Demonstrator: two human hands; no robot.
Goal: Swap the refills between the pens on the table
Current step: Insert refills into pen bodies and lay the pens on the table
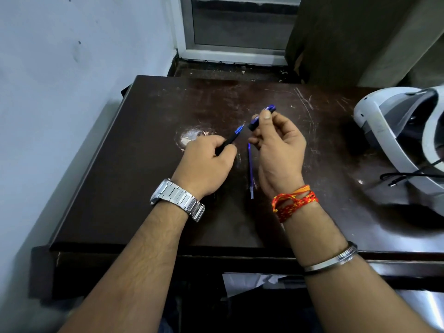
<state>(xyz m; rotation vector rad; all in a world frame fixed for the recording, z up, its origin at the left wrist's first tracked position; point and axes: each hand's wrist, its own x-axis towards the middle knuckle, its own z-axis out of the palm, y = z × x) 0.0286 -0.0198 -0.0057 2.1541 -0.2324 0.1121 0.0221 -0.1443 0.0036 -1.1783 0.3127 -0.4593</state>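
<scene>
My left hand (207,159) grips a black and blue pen front part (234,135), tip pointing up and right. My right hand (278,145) holds a blue and black pen barrel (260,117) between thumb and fingers, its open end facing the other piece, a small gap between them. A loose blue refill (250,171) lies on the dark wooden table (134,164) between my hands, partly beside my right palm.
A white and grey headset (403,138) with a black cable (408,175) sits at the table's right side. A wall stands on the left, a window frame behind the table. White paper (249,282) shows below the table's front edge.
</scene>
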